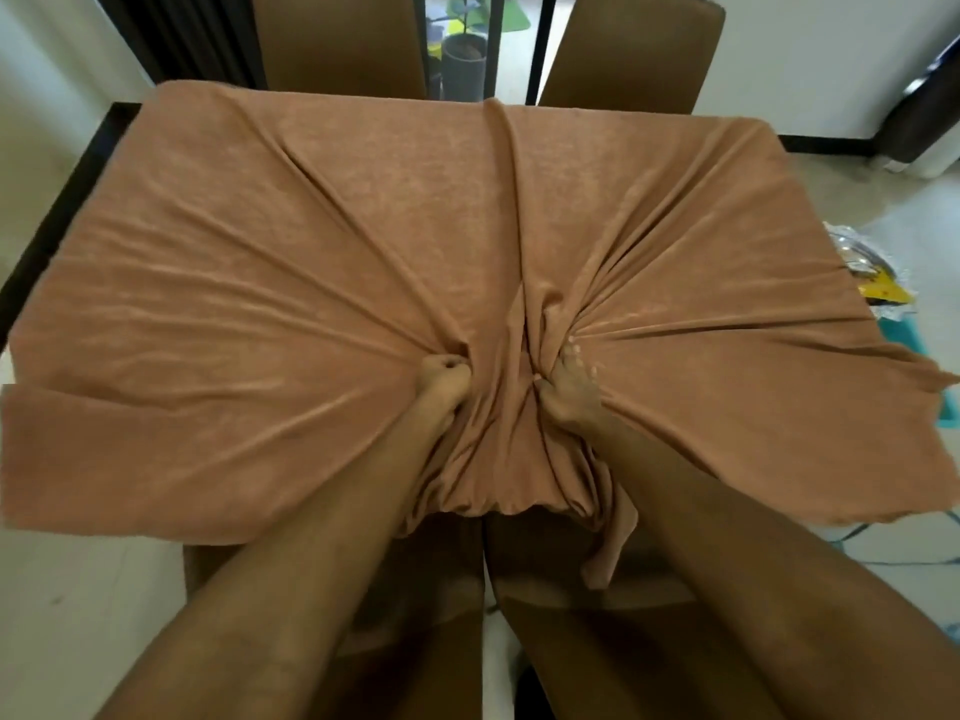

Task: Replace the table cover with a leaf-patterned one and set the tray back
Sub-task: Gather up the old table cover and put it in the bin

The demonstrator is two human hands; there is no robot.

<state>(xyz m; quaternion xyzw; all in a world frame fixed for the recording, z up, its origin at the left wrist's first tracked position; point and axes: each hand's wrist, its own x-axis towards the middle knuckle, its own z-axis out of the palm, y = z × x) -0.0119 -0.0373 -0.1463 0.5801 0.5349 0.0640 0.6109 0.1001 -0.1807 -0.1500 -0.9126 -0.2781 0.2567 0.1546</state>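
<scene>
A plain rust-brown table cover (363, 210) lies over the dark table (72, 179), bunched toward the near edge in radiating folds. My left hand (441, 387) grips a fistful of the cloth near the middle front. My right hand (569, 387) grips another bunch just to its right, fingers dug into the folds. A loose end of the cloth hangs off the near edge between my arms. No leaf-patterned cover is in view. A shiny tray-like thing (857, 257) lies on the floor at the right, partly hidden by the cloth.
Two brown chairs (634, 49) stand at the far side of the table, and another brown chair (415, 589) is below my arms. A potted plant (465, 59) sits behind dark bars. Yellow and teal items (893, 304) lie on the floor at right.
</scene>
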